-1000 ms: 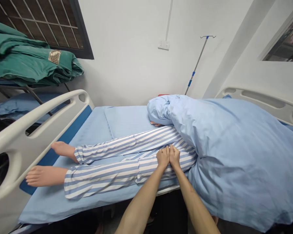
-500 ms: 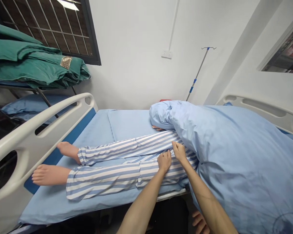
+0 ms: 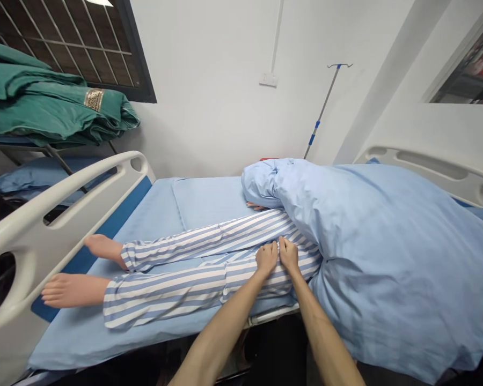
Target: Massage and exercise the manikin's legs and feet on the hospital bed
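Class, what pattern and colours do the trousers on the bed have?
Blue and white stripes on the trousers, plain in the head view.

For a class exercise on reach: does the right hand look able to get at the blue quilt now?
Probably yes: the right hand is close to the blue quilt, with nothing visible between them. It looks curled at the striped trousers, so it may need to open first.

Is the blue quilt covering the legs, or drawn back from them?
Drawn back: the quilt is bunched, leaving the striped trouser legs and bare feet exposed.
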Demonstrator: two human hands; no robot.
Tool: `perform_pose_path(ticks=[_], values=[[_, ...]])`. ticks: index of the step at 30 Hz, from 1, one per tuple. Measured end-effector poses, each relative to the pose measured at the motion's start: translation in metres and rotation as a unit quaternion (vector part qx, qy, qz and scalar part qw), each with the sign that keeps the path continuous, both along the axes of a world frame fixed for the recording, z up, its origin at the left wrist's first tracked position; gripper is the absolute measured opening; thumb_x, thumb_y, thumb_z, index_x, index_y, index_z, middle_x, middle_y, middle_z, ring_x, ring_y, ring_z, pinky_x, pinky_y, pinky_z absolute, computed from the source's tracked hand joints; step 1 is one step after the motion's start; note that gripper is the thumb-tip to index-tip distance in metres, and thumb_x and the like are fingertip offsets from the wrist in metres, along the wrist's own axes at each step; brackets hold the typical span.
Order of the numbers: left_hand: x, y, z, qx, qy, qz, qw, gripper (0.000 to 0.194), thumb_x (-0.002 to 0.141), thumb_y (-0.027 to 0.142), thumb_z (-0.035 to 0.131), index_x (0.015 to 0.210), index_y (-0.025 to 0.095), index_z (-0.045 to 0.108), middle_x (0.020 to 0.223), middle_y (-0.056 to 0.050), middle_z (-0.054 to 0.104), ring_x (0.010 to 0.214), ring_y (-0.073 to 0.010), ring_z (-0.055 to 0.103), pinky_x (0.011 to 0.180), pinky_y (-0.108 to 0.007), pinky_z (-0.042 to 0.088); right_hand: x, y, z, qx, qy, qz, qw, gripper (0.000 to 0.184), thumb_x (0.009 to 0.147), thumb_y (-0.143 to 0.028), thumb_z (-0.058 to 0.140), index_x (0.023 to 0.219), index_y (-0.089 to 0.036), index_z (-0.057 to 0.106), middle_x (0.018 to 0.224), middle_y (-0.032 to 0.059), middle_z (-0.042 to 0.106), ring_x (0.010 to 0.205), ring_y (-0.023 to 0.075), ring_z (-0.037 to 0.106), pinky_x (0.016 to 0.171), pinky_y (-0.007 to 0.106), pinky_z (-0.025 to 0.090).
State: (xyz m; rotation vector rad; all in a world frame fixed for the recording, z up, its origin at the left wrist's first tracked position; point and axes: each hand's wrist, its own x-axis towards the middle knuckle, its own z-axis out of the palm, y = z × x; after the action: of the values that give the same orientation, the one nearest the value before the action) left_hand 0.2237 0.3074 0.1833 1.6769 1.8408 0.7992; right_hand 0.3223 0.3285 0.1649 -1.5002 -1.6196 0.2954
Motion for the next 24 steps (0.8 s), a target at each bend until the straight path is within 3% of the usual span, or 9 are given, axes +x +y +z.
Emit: perform_pose_path(ticks=[6,9,11,17,24], values=[[0.01,0.021,0.026,0.049,-0.178,0.014,0.983,0.053,0.097,0.035,0.029,0.049,0.021,0.047,0.052,-0.003,0.055,0.06,-0.0135,0.054,0.068,-0.025,0.041,0.001,0.001,-0.002,0.015,0.059,-0.017,0.998,0.056,0.092,-0.061,0.026,0.054,-0.022,0.043,0.05,0.0014,0.049,0.052,0.0144,0.04,0.055,0.028,0.027],[0.022,0.029,0.035,0.059,-0.241,0.043,0.968,0.053,0.097,0.038,0.026,0.048,0.022,0.04,0.049,-0.002,0.05,0.054,-0.0126,0.049,0.063,-0.025,0.041,0.003,0.003,-0.003,0.011,0.104,-0.018,0.994,0.056,0.09,-0.063,0.027,0.055,-0.022,0.042,0.051,0.0008,0.049,0.052,0.0141,0.04,0.055,0.027,0.029],[0.03,0.029,0.031,0.046,-0.256,0.057,0.964,0.053,0.097,0.037,0.024,0.05,0.022,0.041,0.052,-0.002,0.052,0.055,-0.0123,0.049,0.061,-0.024,0.041,0.004,0.004,-0.004,0.011,0.13,-0.019,0.991,0.056,0.09,-0.064,0.028,0.056,-0.022,0.041,0.052,0.0003,0.049,0.053,0.0136,0.039,0.055,0.027,0.03],[0.038,0.015,-0.003,0.048,-0.128,0.031,0.99,0.046,0.098,0.027,0.032,0.062,0.018,0.059,0.071,-0.008,0.068,0.068,-0.0149,0.06,0.067,-0.026,0.04,0.007,0.004,-0.004,0.01,0.171,-0.03,0.985,0.054,0.089,-0.065,0.033,0.055,-0.022,0.037,0.05,-0.0019,0.044,0.053,0.0122,0.036,0.053,0.027,0.03],[0.036,0.017,-0.011,0.047,-0.031,0.007,0.998,0.042,0.1,0.025,0.03,0.09,0.016,0.07,0.087,-0.01,0.072,0.08,-0.0157,0.065,0.073,-0.026,0.042,0.008,0.002,0.004,-0.019,0.106,0.009,0.994,0.056,0.087,-0.066,0.03,0.055,-0.022,0.042,0.051,0.0021,0.051,0.053,0.0136,0.041,0.054,0.027,0.031]])
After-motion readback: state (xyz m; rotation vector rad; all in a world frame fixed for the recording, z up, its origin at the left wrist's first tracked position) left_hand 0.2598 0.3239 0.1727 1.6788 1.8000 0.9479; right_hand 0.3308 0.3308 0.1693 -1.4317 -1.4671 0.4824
